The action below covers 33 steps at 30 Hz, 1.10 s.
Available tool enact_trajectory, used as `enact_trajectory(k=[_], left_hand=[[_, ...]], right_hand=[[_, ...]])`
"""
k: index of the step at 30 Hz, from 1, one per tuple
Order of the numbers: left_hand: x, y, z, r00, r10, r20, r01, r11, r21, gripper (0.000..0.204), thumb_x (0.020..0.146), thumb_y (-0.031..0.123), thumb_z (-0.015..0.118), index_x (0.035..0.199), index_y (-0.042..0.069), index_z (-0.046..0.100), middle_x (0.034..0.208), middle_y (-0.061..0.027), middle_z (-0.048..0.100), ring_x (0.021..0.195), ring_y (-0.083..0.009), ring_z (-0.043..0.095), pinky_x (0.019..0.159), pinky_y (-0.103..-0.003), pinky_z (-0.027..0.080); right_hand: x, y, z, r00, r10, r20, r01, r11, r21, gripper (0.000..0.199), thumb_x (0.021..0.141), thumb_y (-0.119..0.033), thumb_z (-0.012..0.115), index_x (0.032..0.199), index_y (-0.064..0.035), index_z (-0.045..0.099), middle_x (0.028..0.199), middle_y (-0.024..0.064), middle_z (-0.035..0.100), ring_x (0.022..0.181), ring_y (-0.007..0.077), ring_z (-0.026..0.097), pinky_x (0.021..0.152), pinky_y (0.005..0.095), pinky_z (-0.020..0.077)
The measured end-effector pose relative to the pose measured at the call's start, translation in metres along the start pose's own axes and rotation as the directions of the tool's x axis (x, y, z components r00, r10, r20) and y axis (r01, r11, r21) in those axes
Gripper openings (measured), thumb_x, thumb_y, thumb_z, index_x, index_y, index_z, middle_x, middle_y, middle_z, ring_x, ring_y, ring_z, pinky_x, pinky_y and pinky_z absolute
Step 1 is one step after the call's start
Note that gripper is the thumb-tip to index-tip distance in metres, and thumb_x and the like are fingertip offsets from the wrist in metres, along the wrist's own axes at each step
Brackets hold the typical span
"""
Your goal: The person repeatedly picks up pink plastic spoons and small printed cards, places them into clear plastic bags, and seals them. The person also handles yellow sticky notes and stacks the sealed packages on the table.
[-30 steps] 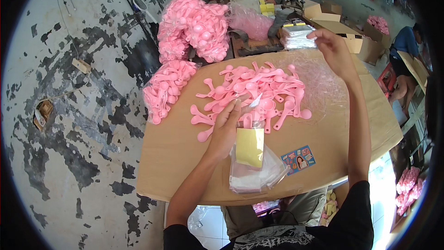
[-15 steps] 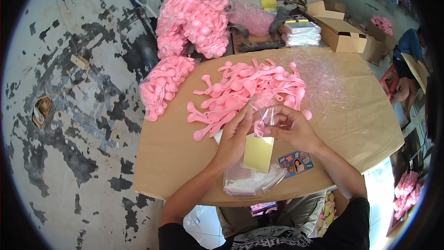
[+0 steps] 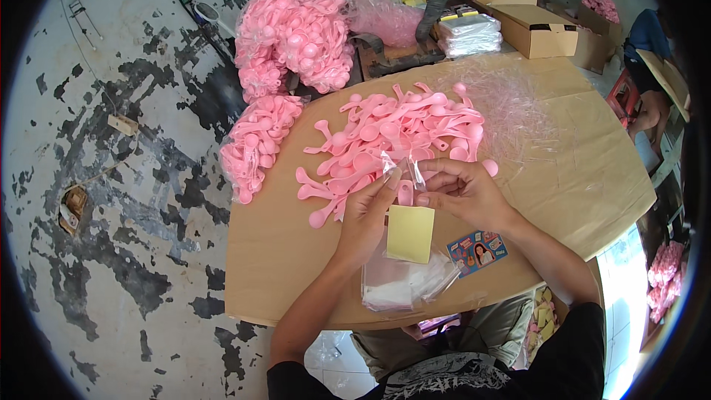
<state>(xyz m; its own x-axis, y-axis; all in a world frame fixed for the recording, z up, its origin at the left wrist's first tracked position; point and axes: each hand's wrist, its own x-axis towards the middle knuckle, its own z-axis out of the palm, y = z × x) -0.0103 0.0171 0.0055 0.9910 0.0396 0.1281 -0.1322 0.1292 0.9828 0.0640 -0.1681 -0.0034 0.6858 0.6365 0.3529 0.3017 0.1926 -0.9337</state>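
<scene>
Between my hands is a small clear plastic bag, its top edges pinched by the fingers of both hands. My left hand is closed on its left side and my right hand on its right. The handle end of a pink spoon shows between the hands, with a plain yellow card hanging below it. Whether the card is inside the bag I cannot tell. Just beyond my fingers spreads a heap of loose pink spoons. Under the card lies a stack of clear bags, beside a colourful printed card.
Brown paper covers the table. Thin clear plastic strips lie right of the heap. Bulging bags of pink spoons stand beyond the left edge. Packed clear bags and a cardboard box are at the back. Another person sits far right.
The bag's top has been drawn wider between my fingers, and the hands sit slightly further apart. The view has shifted a little.
</scene>
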Motion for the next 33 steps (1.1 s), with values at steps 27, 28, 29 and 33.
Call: enact_trajectory(k=[27,28,29,33], left_hand=[[-0.003,0.018,-0.02,0.983,0.042,0.181,-0.058,0.995,0.086,0.029,0.1,0.014,0.052,0.126,0.004,0.059,0.106,-0.0041,0.066,0.092,-0.009,0.064,0.07,-0.025,0.057],[-0.003,0.018,-0.022,0.979,0.054,0.198,-0.066,0.997,0.05,0.026,0.099,0.011,0.052,0.123,0.004,0.06,0.105,-0.0036,0.066,0.091,-0.0086,0.063,0.07,-0.025,0.057],[-0.003,0.018,-0.024,0.979,0.052,0.196,-0.063,0.997,0.047,0.026,0.099,0.011,0.052,0.123,0.004,0.06,0.105,-0.0036,0.066,0.091,-0.0086,0.063,0.07,-0.025,0.057],[-0.002,0.018,-0.031,0.966,0.101,0.24,-0.148,0.972,0.184,0.019,0.099,0.008,0.05,0.114,0.003,0.061,0.104,-0.0029,0.065,0.089,-0.0085,0.063,0.07,-0.024,0.057]], right_hand=[[0.0,-0.005,-0.003,0.996,-0.018,-0.082,0.018,1.0,-0.002,0.023,0.096,-0.008,0.061,0.117,-0.0027,0.069,0.083,-0.0013,0.067,0.075,0.003,0.057,0.067,0.0204,0.0473],[0.0,-0.002,-0.005,0.997,-0.051,-0.065,0.051,0.999,-0.002,0.024,0.093,-0.002,0.059,0.114,-0.002,0.07,0.085,0.0002,0.069,0.075,0.0038,0.058,0.067,0.0207,0.0475],[0.001,-0.001,-0.007,0.995,-0.084,-0.047,0.084,0.996,-0.001,0.026,0.09,0.004,0.056,0.11,-0.0012,0.071,0.086,0.0018,0.07,0.075,0.0046,0.06,0.067,0.0209,0.0477],[0.004,-0.002,-0.014,0.974,-0.222,0.045,0.225,0.971,-0.076,0.031,0.081,0.011,0.053,0.099,-0.0012,0.073,0.088,0.0052,0.072,0.075,0.0081,0.062,0.067,0.0231,0.048]])
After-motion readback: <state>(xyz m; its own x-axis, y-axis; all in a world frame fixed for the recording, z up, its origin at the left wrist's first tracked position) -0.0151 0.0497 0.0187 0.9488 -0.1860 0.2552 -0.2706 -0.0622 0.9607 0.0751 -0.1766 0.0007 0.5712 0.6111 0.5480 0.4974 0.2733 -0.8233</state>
